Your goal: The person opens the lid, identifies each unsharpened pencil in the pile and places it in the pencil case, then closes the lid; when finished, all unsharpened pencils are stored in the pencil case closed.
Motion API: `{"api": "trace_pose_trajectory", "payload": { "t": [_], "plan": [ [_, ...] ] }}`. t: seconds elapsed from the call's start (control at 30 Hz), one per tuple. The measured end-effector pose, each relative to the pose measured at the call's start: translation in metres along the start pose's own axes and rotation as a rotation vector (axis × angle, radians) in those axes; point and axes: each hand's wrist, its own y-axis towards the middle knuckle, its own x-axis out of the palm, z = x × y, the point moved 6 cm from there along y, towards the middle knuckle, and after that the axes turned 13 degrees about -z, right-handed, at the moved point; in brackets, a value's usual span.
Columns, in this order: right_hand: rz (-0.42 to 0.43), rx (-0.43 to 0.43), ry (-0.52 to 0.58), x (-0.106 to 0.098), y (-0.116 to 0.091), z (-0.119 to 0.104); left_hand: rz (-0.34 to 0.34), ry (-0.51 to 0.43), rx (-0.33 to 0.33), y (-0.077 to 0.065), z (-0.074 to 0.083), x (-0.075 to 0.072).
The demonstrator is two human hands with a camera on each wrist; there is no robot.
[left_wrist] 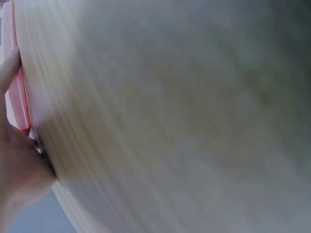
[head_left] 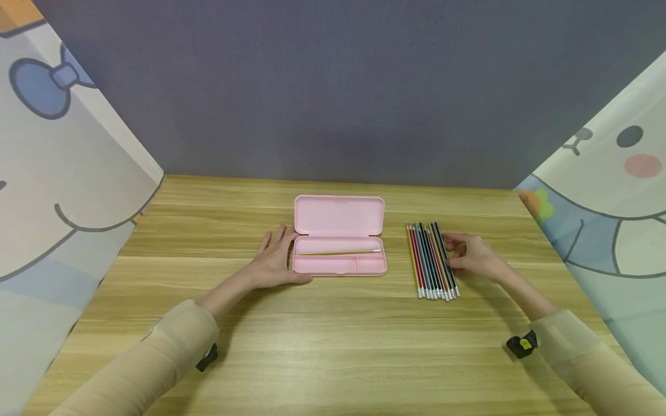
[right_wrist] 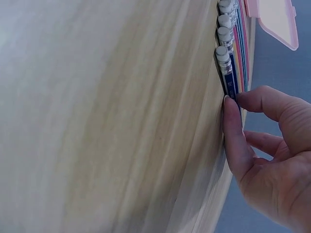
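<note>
A pink pencil case point(head_left: 339, 216) lies with its lid folded back. One yellowish pencil point(head_left: 338, 252) rests in its long rear compartment, above two smaller front ones. My left hand point(head_left: 272, 264) spreads around the case's left end, thumb along the front edge and fingertips by the hinge corner. Right of the case, several pencils point(head_left: 429, 263) of mixed colours lie side by side, white erasers towards me. At the right edge of that row is my right hand point(head_left: 476, 257). In the right wrist view, its thumb and forefinger pinch the outermost dark blue pencil point(right_wrist: 228, 80) below the eraser.
Everything lies on a wood-grain table point(head_left: 333, 341). A grey-blue panel point(head_left: 333, 92) rises behind the table, with cartoon-printed sheets point(head_left: 88, 167) at both sides. Small black devices point(head_left: 522, 345) sit at the wrists.
</note>
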Motion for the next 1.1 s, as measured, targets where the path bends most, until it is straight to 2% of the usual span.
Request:
{"api": "trace_pose_trajectory", "payload": {
  "t": [0.77,0.93,1.1],
  "plan": [
    [0.020,0.112,-0.057,0.001,0.001,-0.012,0.001,-0.001,-0.001,0.000,-0.001,0.002],
    [0.008,0.095,-0.038,0.001,0.001,-0.010,0.003,0.000,-0.006,-0.001,-0.001,0.002],
    [-0.014,0.037,0.033,0.000,-0.002,-0.008,0.006,0.004,-0.003,-0.001,-0.002,0.002]
  ]
}}
